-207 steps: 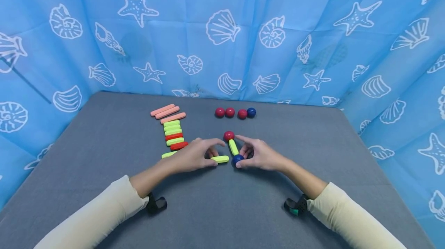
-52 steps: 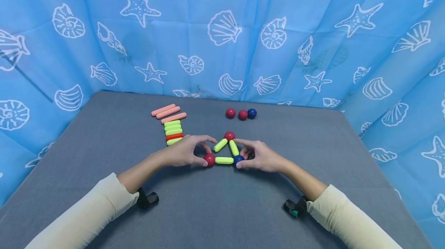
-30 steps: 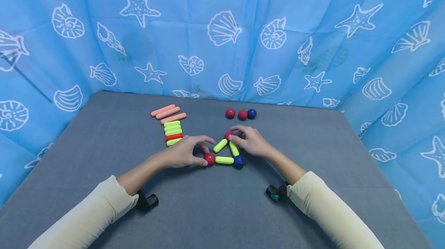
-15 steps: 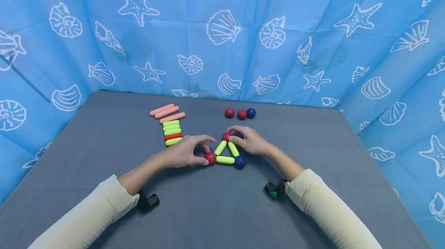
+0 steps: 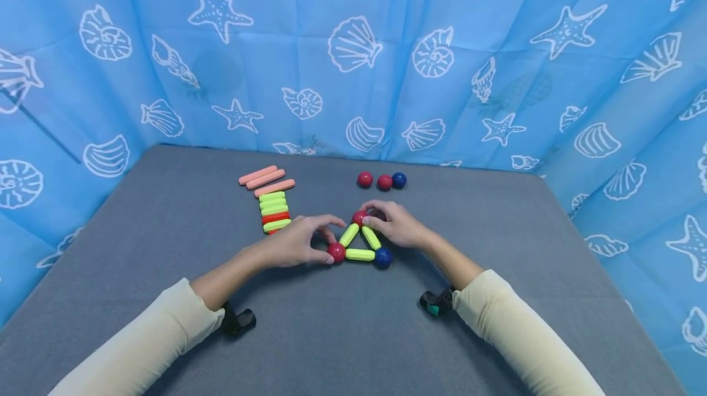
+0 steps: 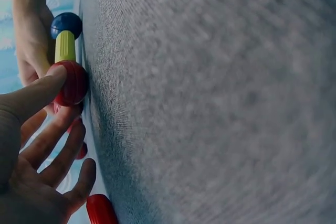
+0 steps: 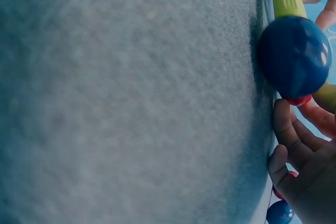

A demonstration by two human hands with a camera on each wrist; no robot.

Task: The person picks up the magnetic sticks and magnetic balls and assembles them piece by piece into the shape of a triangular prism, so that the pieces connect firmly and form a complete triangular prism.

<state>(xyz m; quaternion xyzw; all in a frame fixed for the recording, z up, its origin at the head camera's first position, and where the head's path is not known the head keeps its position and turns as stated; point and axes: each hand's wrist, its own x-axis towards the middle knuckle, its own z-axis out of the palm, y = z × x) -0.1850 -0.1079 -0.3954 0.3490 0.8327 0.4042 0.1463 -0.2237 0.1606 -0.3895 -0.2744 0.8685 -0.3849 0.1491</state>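
**Triangle (image 5: 361,255) closes at its 8 o'clock corner**

Head view: three yellow-green rods and three balls now form a full outline on the grey table (image 5: 353,334). The gap visible a second ago between the left rod (image 5: 349,235) and the near red ball (image 5: 336,253) is gone, so every side meets a ball at both ends. Your left hand (image 5: 298,242) pinches that ball at 8 o'clock. Your right hand (image 5: 402,226) is no longer at the blue ball (image 5: 383,258) at 4 o'clock, which sits unheld; it grips the top red ball (image 5: 358,218) at 12. Spare balls (image 5: 384,182) lie beyond, towards 12 and 1, and spare rods (image 5: 274,202) near 10.

Left wrist view: at 9 o'clock, your thumb presses the near red ball, a fingertip close behind it, the other fingers loosely spread. The bottom rod (image 6: 65,46) and blue ball continue towards 10. A red rod (image 6: 102,211) shows at 7.

Right wrist view: the blue ball looms at 2 o'clock. Only a sliver of the top red ball shows between your thumb and fingers, so you cannot tell how firmly they hold it.
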